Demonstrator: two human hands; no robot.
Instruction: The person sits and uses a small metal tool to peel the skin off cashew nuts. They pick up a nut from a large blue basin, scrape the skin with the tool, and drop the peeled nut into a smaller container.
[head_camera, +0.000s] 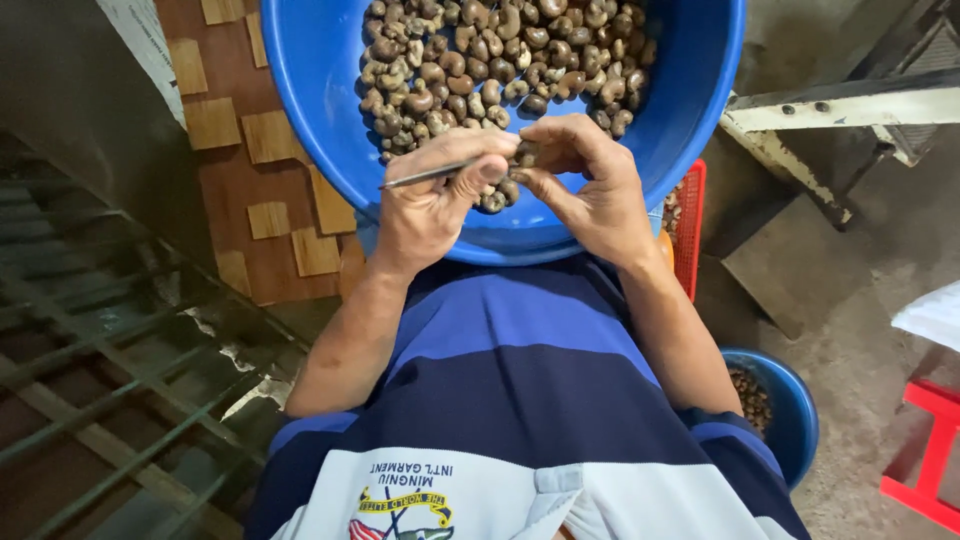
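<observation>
Blue basin (320, 90) of cashew nuts (500, 60); left hand (430, 205) gripping pick (425, 176), right hand (590, 190) pinching nut (524, 153).

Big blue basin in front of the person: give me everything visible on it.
The blue basin is round, smooth and glossy, plastic by its look, with a thick rolled rim. It sits upright just past the person's lap; its top edge is cut off by the frame. A heap of brown nuts lies inside, mostly toward the far side, leaving bare blue wall on the left. The left hand and right hand rest over its near rim, the left with a thin metal pick.
</observation>
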